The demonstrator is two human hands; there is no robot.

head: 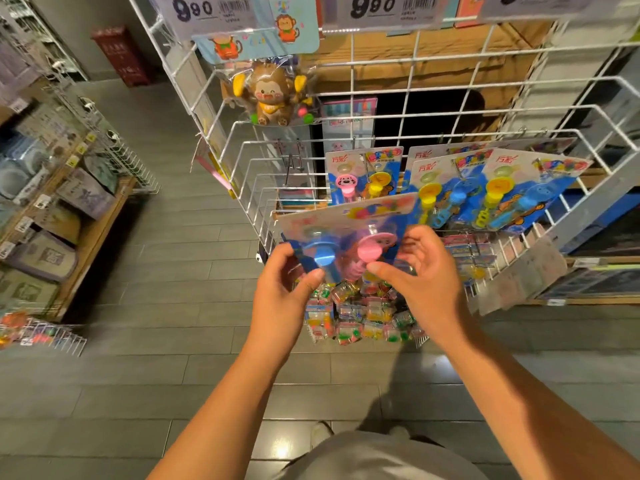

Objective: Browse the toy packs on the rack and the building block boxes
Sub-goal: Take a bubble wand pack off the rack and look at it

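left hand (282, 289) pinches the lower left edge of a blue-backed card blister pack (346, 233) with one blue and one pink plastic toy | right hand (420, 271) fingers spread and relaxed, touching the pack's right side | pack held in front of white wire rack (398, 109) | similar packs (460, 188) hang behind | small clear boxes of coloured blocks (360, 313) piled below

White wire rack (349, 88): toy packs (446, 188) hanging.

Single head-worn wide-angle view, facing forward and steeply down. White wire rack (398, 140) fills twelve to two o'clock at close range; wooden shelving (86, 237) lies at nine o'clock, farther off; tiled floor (207, 375) spreads at six o'clock.
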